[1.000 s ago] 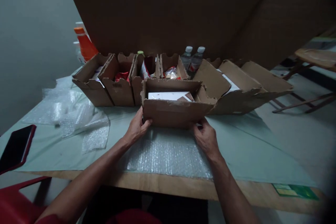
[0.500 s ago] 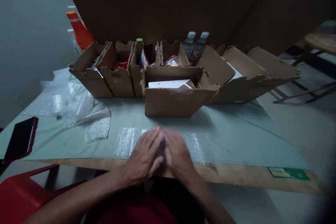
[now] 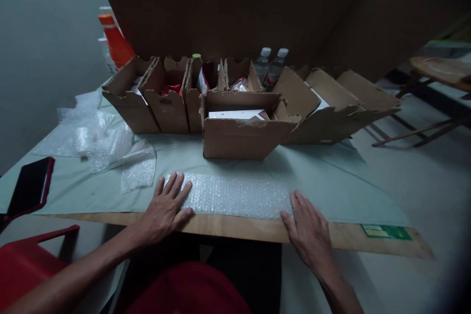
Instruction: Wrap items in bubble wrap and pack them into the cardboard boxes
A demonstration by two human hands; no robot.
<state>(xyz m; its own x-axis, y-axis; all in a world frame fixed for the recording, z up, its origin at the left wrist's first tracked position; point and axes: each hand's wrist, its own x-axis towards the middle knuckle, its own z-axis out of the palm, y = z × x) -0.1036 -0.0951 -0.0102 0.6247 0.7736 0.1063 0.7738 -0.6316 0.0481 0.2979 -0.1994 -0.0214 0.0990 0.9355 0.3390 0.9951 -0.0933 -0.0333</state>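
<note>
A strip of bubble wrap [image 3: 235, 195] lies flat along the near edge of the cloth-covered table. My left hand [image 3: 167, 208] rests on its left end, fingers spread and palm down. At the opposite end my right hand [image 3: 308, 221] touches the strip's right edge, with the fingers stretched out and the thumb apart. Neither hand grips anything. Just beyond the strip stands a cardboard box [image 3: 235, 141] with a white box [image 3: 237, 115] inside it.
More bubble wrap pieces [image 3: 106, 140] lie in a heap at left, near a phone [image 3: 31, 186]. Several cardboard bins [image 3: 169, 113] line the back, with an orange bottle [image 3: 116, 41] and two clear bottles [image 3: 274, 69] behind. A red plastic stool [image 3: 25, 267] stands at lower left.
My hands were together over the middle of the bubble wrap. They have moved apart to its two ends, uncovering the strip, which now lies flat. The camera view has shifted slightly.
</note>
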